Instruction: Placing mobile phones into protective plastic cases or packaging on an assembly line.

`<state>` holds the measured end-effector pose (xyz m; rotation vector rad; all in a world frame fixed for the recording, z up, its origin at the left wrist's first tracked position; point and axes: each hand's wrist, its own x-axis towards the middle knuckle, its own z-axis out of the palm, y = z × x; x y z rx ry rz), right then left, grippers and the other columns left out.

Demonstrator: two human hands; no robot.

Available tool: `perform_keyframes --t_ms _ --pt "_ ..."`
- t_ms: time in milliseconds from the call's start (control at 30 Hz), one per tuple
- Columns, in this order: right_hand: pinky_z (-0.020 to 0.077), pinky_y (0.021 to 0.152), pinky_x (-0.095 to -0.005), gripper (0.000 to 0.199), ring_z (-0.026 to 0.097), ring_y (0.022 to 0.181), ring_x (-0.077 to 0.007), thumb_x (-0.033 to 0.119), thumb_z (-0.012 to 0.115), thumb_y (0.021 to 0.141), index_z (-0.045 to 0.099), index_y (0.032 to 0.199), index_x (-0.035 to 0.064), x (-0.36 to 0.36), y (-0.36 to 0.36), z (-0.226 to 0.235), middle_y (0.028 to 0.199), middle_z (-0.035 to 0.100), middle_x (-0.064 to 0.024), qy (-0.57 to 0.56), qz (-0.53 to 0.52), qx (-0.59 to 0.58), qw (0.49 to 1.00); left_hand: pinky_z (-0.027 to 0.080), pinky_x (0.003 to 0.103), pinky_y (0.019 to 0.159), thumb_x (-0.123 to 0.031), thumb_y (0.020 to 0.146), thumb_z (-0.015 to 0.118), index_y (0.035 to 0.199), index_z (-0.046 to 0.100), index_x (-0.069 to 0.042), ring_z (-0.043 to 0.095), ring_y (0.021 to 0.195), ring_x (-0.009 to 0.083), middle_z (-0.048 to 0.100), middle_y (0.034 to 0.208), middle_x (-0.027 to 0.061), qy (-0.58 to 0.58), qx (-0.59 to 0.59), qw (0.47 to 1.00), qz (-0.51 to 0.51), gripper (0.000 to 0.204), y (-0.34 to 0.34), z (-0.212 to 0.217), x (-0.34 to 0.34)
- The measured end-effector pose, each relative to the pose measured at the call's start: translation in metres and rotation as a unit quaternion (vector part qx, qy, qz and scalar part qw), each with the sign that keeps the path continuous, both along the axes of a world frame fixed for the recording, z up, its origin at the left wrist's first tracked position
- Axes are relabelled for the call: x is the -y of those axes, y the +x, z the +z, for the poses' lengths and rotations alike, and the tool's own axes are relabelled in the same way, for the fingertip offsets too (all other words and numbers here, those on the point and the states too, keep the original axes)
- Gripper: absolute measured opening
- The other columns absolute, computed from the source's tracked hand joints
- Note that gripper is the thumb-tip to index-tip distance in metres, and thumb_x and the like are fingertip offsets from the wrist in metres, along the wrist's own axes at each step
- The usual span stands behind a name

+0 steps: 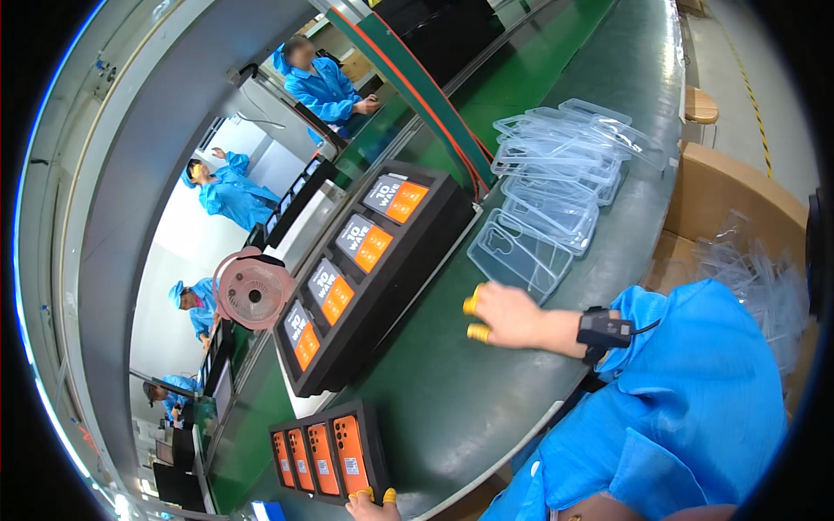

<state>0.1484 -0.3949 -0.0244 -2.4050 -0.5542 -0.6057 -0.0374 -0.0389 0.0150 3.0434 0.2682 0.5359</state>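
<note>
At the bottom edge, my left hand (373, 506) shows only in part, its yellow-covered fingertips on the near corner of a black foam tray (378, 451). It looks closed on that corner. Four-sided slots in this tray hold several orange phones (350, 447), backs up, with white labels. My right hand (512, 319) is over the green belt, its yellow-tipped fingers apart and nothing between them. Just beyond it lies a loose, overlapping pile of clear plastic phone cases (556, 191). A black device (604, 330) is strapped to my right wrist.
A larger black tray (382, 313) with several orange-and-grey panels stands tilted left of the cases. Behind it are a pink fan (254, 291) and a green post (417, 87). A cardboard box (738, 187) with clear plastic pieces sits at right. Several people in blue work across the line.
</note>
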Motion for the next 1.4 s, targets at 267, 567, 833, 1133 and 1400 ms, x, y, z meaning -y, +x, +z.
perform_keyframes --t_ms 267,567,833,1133,1400 --pt "0.0467 0.057 -0.0351 0.015 0.050 0.080 -0.0262 0.017 0.056 0.065 0.056 0.075 0.0050 0.046 0.013 -0.005 0.084 0.050 -0.0108 -0.188 -0.027 -0.135 0.972 0.038 0.041 0.080 -0.025 0.061 0.067 0.087 0.056 0.004 0.046 0.093 0.0383 0.050 0.097 0.0251 -0.002 -0.016 0.987 -0.158 0.041 0.025 -0.006 0.114" --pt "0.0453 0.060 -0.0323 0.024 0.049 0.083 -0.0216 0.008 0.056 0.064 0.054 0.087 0.0028 0.085 0.001 0.006 0.090 0.047 -0.0088 -0.214 -0.087 -0.139 0.963 0.029 0.043 0.087 -0.031 0.070 0.060 0.080 0.055 0.008 0.038 0.097 0.0393 0.047 0.097 0.0281 -0.065 -0.125 0.982 -0.128 0.041 0.054 0.007 0.180" --pt "0.0446 0.059 -0.0380 0.015 0.052 0.075 -0.0288 0.007 0.056 0.062 0.053 0.076 0.0015 0.067 -0.026 0.018 0.083 0.048 -0.0135 -0.092 0.133 -0.083 0.983 0.041 0.040 0.064 -0.025 0.077 0.056 0.068 0.055 0.005 0.050 0.066 0.0341 0.053 0.068 0.0202 -0.125 0.129 0.980 -0.090 0.031 0.080 -0.031 0.156" --pt "0.0435 0.060 -0.0363 0.019 0.054 0.074 -0.0276 0.024 0.059 0.069 0.052 0.067 0.0057 0.079 -0.036 -0.020 0.074 0.055 -0.0084 -0.043 0.382 -0.139 0.913 0.042 0.045 0.064 -0.045 0.073 0.056 0.096 0.047 0.010 0.051 0.069 0.0358 0.052 0.078 0.0227 0.133 0.129 0.983 0.005 0.061 0.069 -0.060 0.141" --pt "0.0440 0.059 -0.0360 0.025 0.055 0.071 -0.0262 0.033 0.058 0.071 0.055 0.068 0.0077 0.073 -0.035 -0.018 0.075 0.055 -0.0073 -0.052 0.264 -0.145 0.952 0.038 0.038 0.071 -0.032 0.066 0.065 0.080 0.051 0.004 0.046 0.080 0.0326 0.053 0.080 0.0176 0.034 -0.001 0.998 0.048 0.041 0.059 -0.033 0.154"
